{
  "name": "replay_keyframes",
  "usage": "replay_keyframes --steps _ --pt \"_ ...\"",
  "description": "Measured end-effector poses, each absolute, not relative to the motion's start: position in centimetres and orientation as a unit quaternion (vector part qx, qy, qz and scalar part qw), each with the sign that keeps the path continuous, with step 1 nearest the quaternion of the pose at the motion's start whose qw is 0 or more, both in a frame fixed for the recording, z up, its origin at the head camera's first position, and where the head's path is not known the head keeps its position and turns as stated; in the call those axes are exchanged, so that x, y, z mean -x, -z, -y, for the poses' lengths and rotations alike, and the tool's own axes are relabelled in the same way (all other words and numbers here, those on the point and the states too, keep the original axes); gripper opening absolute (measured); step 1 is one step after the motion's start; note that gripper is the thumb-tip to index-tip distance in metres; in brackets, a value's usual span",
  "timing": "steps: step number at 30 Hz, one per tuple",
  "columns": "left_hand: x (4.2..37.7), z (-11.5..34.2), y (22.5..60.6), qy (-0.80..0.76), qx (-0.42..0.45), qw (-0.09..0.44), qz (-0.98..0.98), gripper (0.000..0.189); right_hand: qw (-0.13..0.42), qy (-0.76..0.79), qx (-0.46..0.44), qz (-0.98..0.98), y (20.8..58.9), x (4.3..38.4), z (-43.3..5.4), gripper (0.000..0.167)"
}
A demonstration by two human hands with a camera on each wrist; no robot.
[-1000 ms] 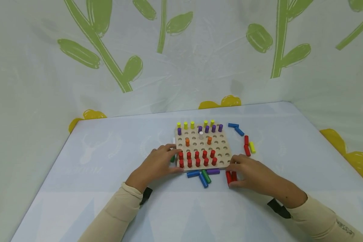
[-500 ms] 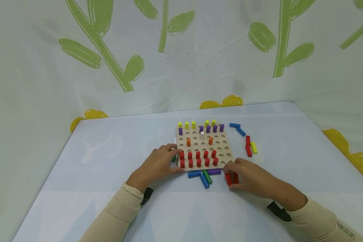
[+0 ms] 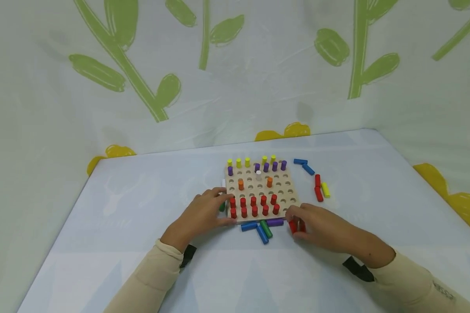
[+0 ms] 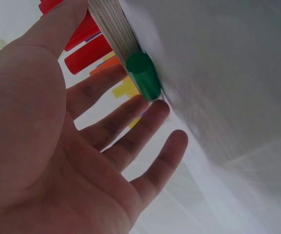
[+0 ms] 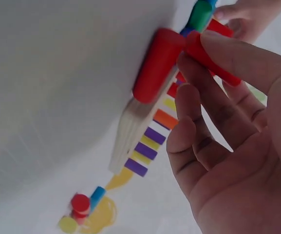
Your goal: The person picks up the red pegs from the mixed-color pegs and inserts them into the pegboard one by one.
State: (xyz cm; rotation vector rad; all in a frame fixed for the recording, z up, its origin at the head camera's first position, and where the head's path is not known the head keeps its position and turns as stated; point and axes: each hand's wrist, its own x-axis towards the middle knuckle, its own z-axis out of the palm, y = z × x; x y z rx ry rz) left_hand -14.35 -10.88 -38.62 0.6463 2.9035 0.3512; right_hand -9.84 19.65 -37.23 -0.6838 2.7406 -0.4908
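A wooden pegboard lies on the table with upright red, orange, purple, yellow and white pegs in it. My left hand rests at its left edge, thumb by the front corner and fingers along the side. Beside those fingers, in the left wrist view, is a green peg. At the front right corner my right hand pinches a red peg between thumb and fingertips, clear of the table in the right wrist view. A second red peg lies under that hand; in the head view the fingers partly cover both.
Loose blue pegs, a green peg and a purple peg lie along the board's front edge. Further right are two blue pegs, two red pegs and a yellow peg. A printed cloth wall stands behind the table.
My right hand has shifted slightly left, its fingertips now closer to the board's front right corner with the red peg. The left hand keeps its place at the board; the head view has swayed a little.
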Motion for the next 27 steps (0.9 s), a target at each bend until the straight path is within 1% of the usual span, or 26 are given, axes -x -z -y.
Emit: replay_keyframes --steps 6,13,22,27 --pt "14.5 11.0 38.7 -0.123 -0.219 0.074 -0.965 0.073 0.113 0.176 0.209 -0.955 36.4 10.7 -19.2 0.034" --pt "14.6 11.0 38.9 -0.123 -0.21 0.083 -0.966 0.072 0.069 0.184 0.216 -0.957 36.1 11.6 -18.5 0.035" --pt "14.7 11.0 38.8 -0.126 -0.211 0.086 -0.965 0.072 0.04 0.191 0.192 -0.962 36.3 13.0 -18.5 0.035" --pt "14.6 11.0 38.9 -0.124 -0.213 0.08 -0.966 0.072 0.041 0.196 0.184 -0.962 36.7 13.6 -18.6 0.034"
